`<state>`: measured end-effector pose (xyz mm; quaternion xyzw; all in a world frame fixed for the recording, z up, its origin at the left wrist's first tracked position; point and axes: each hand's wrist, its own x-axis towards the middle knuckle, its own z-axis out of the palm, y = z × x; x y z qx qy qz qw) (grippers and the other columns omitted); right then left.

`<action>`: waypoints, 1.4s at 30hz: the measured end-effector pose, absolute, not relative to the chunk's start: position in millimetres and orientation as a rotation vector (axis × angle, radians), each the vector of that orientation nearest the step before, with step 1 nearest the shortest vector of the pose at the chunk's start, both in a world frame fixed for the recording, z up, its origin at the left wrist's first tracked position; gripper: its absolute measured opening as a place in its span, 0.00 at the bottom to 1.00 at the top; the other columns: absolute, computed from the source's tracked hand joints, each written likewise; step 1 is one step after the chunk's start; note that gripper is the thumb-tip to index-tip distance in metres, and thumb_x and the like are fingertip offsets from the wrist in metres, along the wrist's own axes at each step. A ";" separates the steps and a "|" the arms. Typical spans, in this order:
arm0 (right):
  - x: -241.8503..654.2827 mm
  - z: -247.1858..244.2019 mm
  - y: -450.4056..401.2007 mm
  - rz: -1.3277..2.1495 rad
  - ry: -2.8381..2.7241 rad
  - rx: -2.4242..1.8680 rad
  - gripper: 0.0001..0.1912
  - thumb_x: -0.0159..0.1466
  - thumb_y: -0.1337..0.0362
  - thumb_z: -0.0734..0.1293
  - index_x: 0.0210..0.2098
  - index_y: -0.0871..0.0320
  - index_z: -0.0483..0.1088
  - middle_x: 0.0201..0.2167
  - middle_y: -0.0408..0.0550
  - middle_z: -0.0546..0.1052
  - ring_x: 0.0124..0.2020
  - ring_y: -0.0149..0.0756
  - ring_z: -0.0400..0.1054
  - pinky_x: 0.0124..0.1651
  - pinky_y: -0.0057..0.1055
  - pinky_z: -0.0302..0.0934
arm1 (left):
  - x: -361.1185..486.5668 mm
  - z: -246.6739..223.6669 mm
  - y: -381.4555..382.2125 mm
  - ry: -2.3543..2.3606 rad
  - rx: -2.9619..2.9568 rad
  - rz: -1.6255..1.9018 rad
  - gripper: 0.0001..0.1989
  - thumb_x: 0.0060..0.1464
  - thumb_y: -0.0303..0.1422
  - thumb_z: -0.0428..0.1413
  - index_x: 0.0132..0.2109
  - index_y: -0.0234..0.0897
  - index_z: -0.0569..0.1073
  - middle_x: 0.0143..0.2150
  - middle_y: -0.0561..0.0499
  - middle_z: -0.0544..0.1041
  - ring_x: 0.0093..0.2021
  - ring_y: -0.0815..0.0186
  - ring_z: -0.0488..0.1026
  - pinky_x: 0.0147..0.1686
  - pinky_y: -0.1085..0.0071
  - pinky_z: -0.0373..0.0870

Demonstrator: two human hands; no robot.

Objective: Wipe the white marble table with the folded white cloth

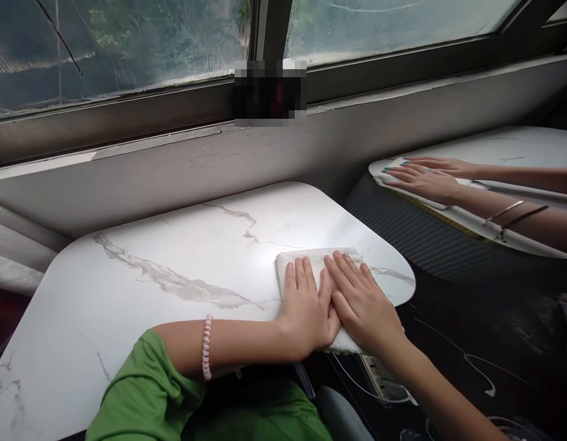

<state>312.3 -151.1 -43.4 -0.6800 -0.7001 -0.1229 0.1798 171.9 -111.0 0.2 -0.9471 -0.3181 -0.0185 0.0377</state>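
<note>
A folded white cloth (319, 263) lies flat on the white marbled tabletop (127, 306), towards its right end. My left hand (307, 301) presses on the left part of the cloth with its fingers stretched out. On the right part rests my right hand (365, 303), also flat, its fingers pointing up and to the left. The two hands touch at the thumbs. Part of the cloth is hidden under them, and its lower edge shows near the table's front edge.
Another person's hands (425, 182) lie on white cloth on a second white table (513, 147) at the right. A wall (173, 184) and windows (163, 43) run behind. White cables (476, 361) trail on the dark floor, near a power strip (377, 376).
</note>
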 end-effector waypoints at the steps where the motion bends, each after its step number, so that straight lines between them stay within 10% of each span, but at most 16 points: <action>1: 311.1 -44.0 -152.3 -0.334 -1.992 -1.907 0.29 0.66 0.67 0.49 0.66 0.64 0.51 0.64 0.59 0.61 0.66 0.45 0.50 0.64 0.50 0.50 | 168.9 1.0 -111.4 -0.955 -2.920 -0.049 0.31 0.63 0.40 0.40 0.66 0.21 0.54 0.66 0.31 0.56 0.67 0.45 0.50 0.63 0.49 0.47; 12: 333.1 -43.0 -4.1 -0.032 -1.953 -1.898 0.27 0.64 0.65 0.51 0.60 0.61 0.62 0.62 0.53 0.65 0.64 0.46 0.54 0.64 0.51 0.48 | 196.2 -10.0 14.4 -1.317 -2.967 -0.209 0.28 0.62 0.34 0.36 0.67 0.26 0.50 0.70 0.41 0.50 0.69 0.58 0.44 0.67 0.56 0.37; 21: 298.9 -25.8 113.9 -0.122 -1.786 -1.889 0.21 0.59 0.68 0.55 0.46 0.60 0.74 0.47 0.55 0.76 0.50 0.47 0.67 0.52 0.40 0.62 | 180.2 -15.4 124.3 -1.486 -2.693 -0.424 0.22 0.62 0.31 0.40 0.60 0.29 0.63 0.63 0.42 0.64 0.64 0.60 0.56 0.65 0.58 0.45; 42: 258.9 -38.0 7.7 -0.201 -2.056 -1.802 0.28 0.63 0.67 0.50 0.59 0.71 0.63 0.60 0.60 0.65 0.63 0.46 0.56 0.64 0.45 0.50 | 131.0 -4.4 17.5 -1.456 -2.743 -0.067 0.27 0.64 0.34 0.37 0.67 0.26 0.53 0.69 0.37 0.50 0.69 0.55 0.46 0.65 0.51 0.41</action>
